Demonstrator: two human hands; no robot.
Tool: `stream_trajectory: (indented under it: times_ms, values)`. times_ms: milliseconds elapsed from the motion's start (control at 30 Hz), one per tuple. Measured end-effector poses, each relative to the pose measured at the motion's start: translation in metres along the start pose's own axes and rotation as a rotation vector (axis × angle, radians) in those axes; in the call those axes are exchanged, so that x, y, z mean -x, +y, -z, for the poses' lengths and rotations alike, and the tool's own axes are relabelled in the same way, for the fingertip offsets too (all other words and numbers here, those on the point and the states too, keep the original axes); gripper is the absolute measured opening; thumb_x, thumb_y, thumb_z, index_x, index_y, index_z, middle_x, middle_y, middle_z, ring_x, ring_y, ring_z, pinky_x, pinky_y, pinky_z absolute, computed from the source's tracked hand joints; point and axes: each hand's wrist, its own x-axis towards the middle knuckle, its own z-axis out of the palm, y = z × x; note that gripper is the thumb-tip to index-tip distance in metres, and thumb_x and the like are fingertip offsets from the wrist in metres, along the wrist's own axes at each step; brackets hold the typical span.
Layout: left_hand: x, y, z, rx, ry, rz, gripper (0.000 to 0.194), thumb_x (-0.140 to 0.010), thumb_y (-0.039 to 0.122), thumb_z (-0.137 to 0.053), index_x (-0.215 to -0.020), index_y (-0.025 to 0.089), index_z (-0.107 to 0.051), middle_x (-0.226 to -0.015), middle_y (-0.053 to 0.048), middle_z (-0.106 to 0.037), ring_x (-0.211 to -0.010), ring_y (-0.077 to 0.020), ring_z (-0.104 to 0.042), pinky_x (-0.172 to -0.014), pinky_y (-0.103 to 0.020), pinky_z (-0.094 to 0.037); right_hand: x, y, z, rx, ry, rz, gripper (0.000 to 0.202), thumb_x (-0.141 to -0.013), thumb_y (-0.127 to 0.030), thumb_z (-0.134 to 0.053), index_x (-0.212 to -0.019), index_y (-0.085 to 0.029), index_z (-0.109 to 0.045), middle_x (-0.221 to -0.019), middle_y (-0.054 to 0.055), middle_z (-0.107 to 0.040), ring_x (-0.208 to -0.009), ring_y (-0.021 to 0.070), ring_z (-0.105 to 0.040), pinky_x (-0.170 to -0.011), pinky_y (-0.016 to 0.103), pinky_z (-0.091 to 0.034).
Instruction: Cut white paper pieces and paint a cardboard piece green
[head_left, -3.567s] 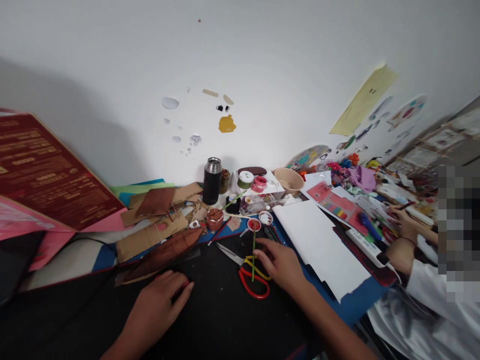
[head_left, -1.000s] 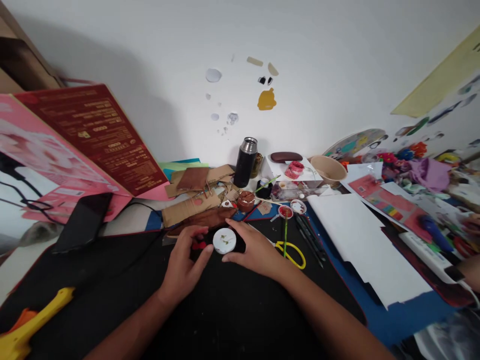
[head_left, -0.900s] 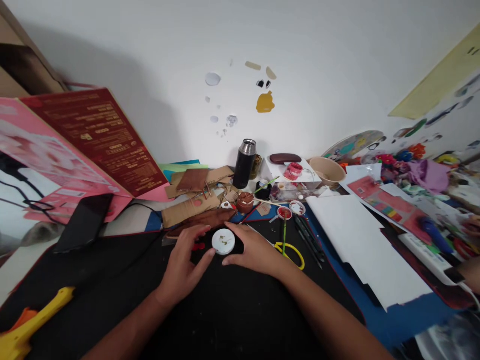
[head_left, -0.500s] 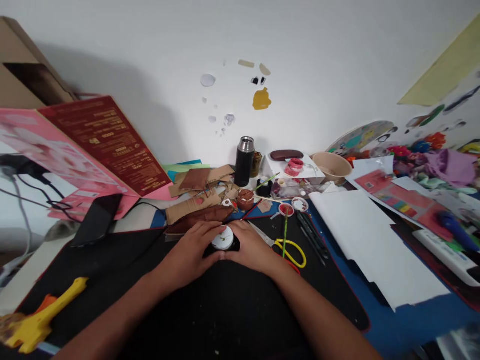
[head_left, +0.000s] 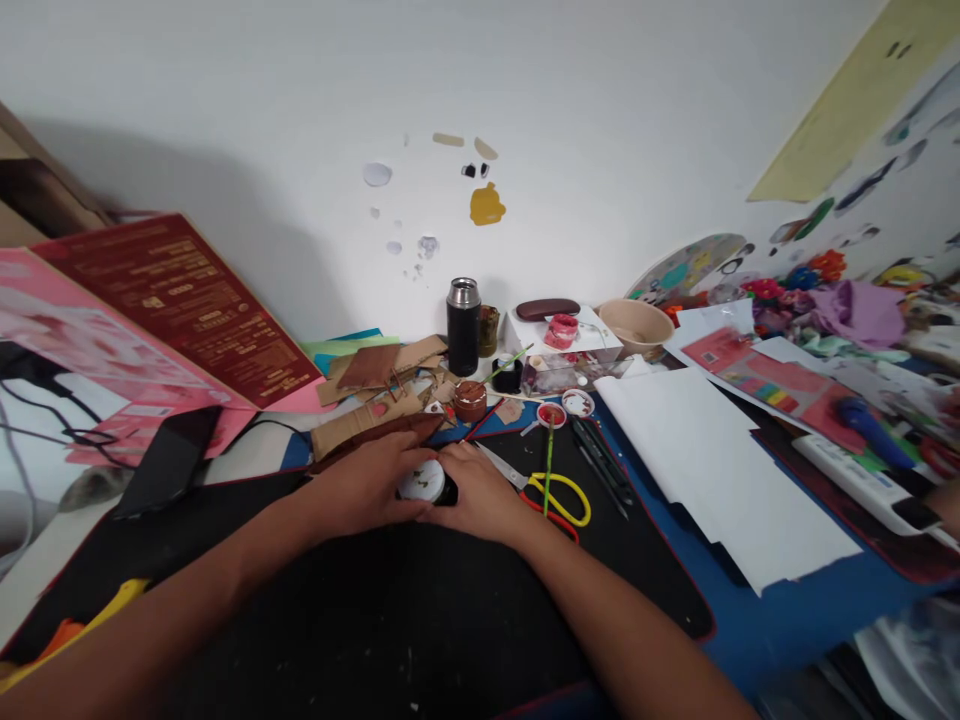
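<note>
While the white-lidded jar [head_left: 422, 482] stands seemingly upright on the black mat [head_left: 360, 630], the left hand [head_left: 369, 478] clasps its left side and the right hand [head_left: 480, 497] its right, fingers nearly meeting.

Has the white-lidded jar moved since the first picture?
Yes. The white-lidded jar stood on the white box; now it is nearer the person, over the black mat, between the left hand and right hand.
</note>
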Motion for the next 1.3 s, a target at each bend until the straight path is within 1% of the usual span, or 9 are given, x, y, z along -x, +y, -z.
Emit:
stream_trajectory:
  times_ms: [67,167,233,400,567,667,900,1100,1300]
  values:
    - [0.002,-0.002,-0.005,-0.029,0.021,0.017,0.034,-0.083,0.039,-0.083,-0.114,0.026,-0.078,-0.116,-0.009,-0.074,-0.110,-0.0318,-0.072,-0.097,-0.043,-0.058,0.000,0.002,-0.001,0.007,0.008,0.016,0.056,-0.084,-0.052,-0.091,-0.122,-0.018,-0.069,-0.119,0.011,-0.069,-0.113,0.0306,-0.062,-0.099,0.044,-0.049]
    - [0.007,-0.004,-0.016,-0.062,0.069,0.033,0.044,-0.083,0.035,-0.083,-0.124,0.024,-0.076,-0.134,-0.013,-0.072,-0.125,-0.0351,-0.069,-0.106,-0.046,-0.055,0.000,0.003,-0.003,0.014,0.018,0.044,0.056,-0.083,-0.050,-0.091,-0.124,-0.018,-0.070,-0.119,0.010,-0.069,-0.111,0.0297,-0.061,-0.099,0.043,-0.049]
    - [0.011,-0.005,-0.023,-0.056,0.100,0.049,0.046,-0.083,0.034,-0.083,-0.126,0.023,-0.075,-0.138,-0.014,-0.071,-0.128,-0.0352,-0.068,-0.109,-0.047,-0.055,0.001,0.004,-0.004,0.019,0.016,0.052,0.055,-0.084,-0.049,-0.091,-0.126,-0.019,-0.070,-0.118,0.009,-0.069,-0.111,0.0291,-0.061,-0.099,0.042,-0.049]
    - [0.014,-0.008,-0.028,-0.009,0.124,0.090,0.046,-0.087,0.044,-0.080,-0.127,0.022,-0.075,-0.127,-0.013,-0.074,-0.120,-0.0326,-0.071,-0.105,-0.045,-0.057,0.001,0.001,-0.003,0.050,0.004,0.036,0.057,-0.084,-0.051,-0.090,-0.126,-0.019,-0.069,-0.120,0.010,-0.068,-0.112,0.0302,-0.061,-0.098,0.043,-0.049]
    - [0.013,-0.015,-0.022,0.008,0.097,-0.028,0.046,-0.092,0.053,-0.075,-0.127,0.023,-0.074,-0.116,-0.011,-0.073,-0.110,-0.0303,-0.071,-0.098,-0.041,-0.058,0.002,-0.003,-0.002,0.042,-0.001,0.037,0.059,-0.085,-0.055,-0.088,-0.127,-0.019,-0.067,-0.123,0.011,-0.067,-0.114,0.0311,-0.060,-0.099,0.045,-0.049]
    - [0.010,-0.018,-0.021,-0.023,0.061,-0.078,0.045,-0.095,0.055,-0.071,-0.127,0.023,-0.073,-0.113,-0.010,-0.071,-0.108,-0.0297,-0.070,-0.097,-0.041,-0.057,0.002,-0.004,-0.003,0.046,0.005,0.027,0.061,-0.084,-0.053,-0.089,-0.129,-0.019,-0.065,-0.124,0.011,-0.067,-0.116,0.0315,-0.060,-0.100,0.046,-0.048]
    - [0.008,-0.018,-0.030,-0.058,0.062,-0.010,0.051,-0.094,0.060,-0.070,-0.125,0.020,-0.071,-0.115,-0.012,-0.071,-0.110,-0.0319,-0.069,-0.098,-0.044,-0.056,-0.001,-0.007,-0.007,0.088,0.002,-0.029,0.059,-0.075,-0.045,-0.091,-0.122,-0.019,-0.068,-0.118,0.010,-0.067,-0.112,0.0323,-0.059,-0.099,0.046,-0.049]
    - [0.015,-0.009,-0.044,-0.101,0.154,0.097,0.045,-0.092,0.052,-0.073,-0.122,0.019,-0.070,-0.113,-0.012,-0.071,-0.108,-0.0323,-0.070,-0.097,-0.045,-0.057,-0.001,-0.005,-0.009,0.082,-0.011,-0.020,0.059,-0.074,-0.040,-0.092,-0.124,-0.019,-0.069,-0.117,0.009,-0.066,-0.111,0.0311,-0.057,-0.098,0.045,-0.048]
    - [0.016,0.000,-0.052,-0.178,0.215,0.151,0.038,-0.091,0.043,-0.076,-0.115,0.014,-0.068,-0.107,-0.013,-0.070,-0.101,-0.0323,-0.071,-0.094,-0.047,-0.060,-0.001,-0.003,-0.011,0.085,-0.005,-0.008,0.059,-0.073,-0.040,-0.093,-0.122,-0.019,-0.069,-0.118,0.010,-0.066,-0.112,0.0319,-0.057,-0.099,0.046,-0.047]
